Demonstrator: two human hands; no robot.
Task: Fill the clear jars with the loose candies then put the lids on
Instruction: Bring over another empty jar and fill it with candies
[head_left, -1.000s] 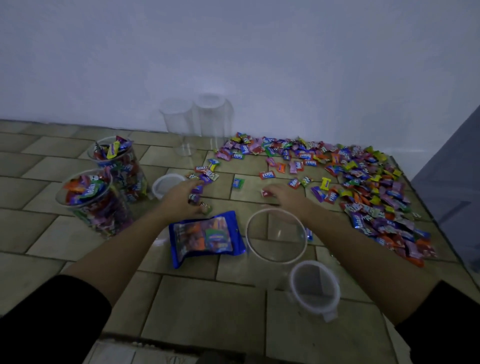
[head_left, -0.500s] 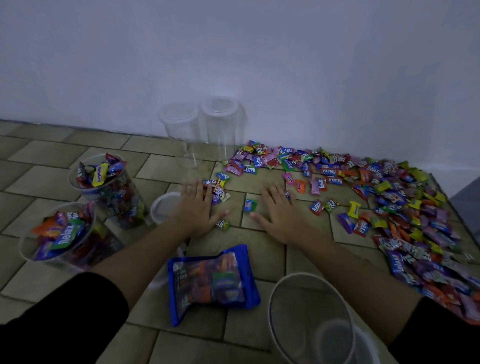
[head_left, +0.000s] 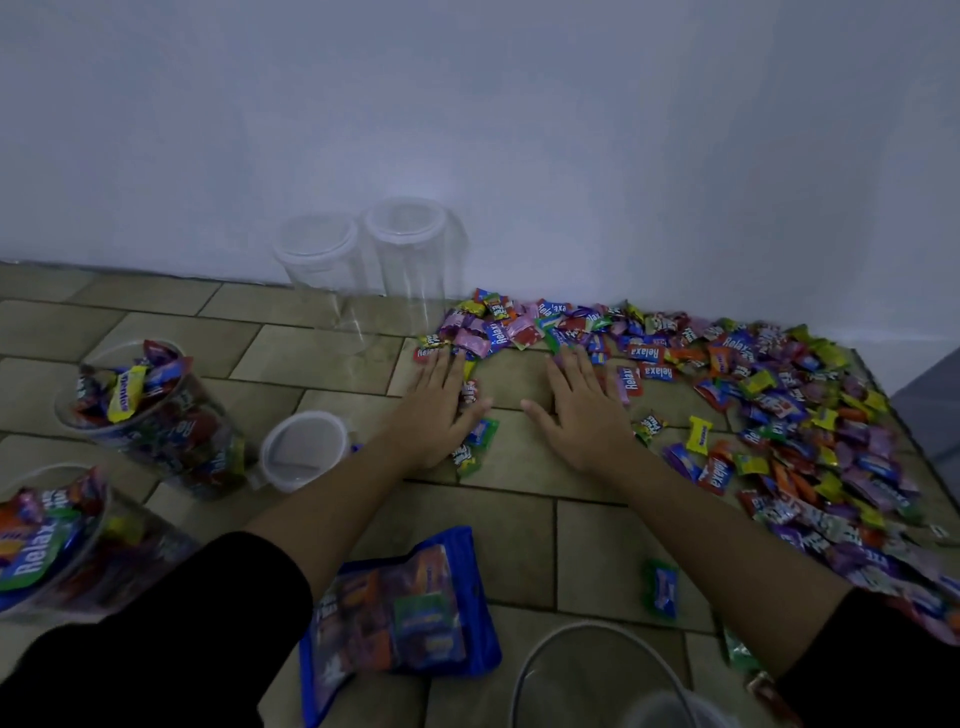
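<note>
Head view: both hands lie flat and spread on the tiled floor (head_left: 519, 499), holding nothing, left hand (head_left: 436, 410) and right hand (head_left: 582, 415) touching the near edge of the candy pile (head_left: 779, 395). Left of them stand two filled jars (head_left: 156, 415); beyond, two empty jars (head_left: 405, 260).

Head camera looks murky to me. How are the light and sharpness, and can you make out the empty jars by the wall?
Head view: dim, bluish light, no glare; wide-angle bending stretches the filled jar at the left edge. The hands are fairly sharp, the candies soft toward the right. The two empty jars are faint against the pale wall, only their rims clear.
</note>
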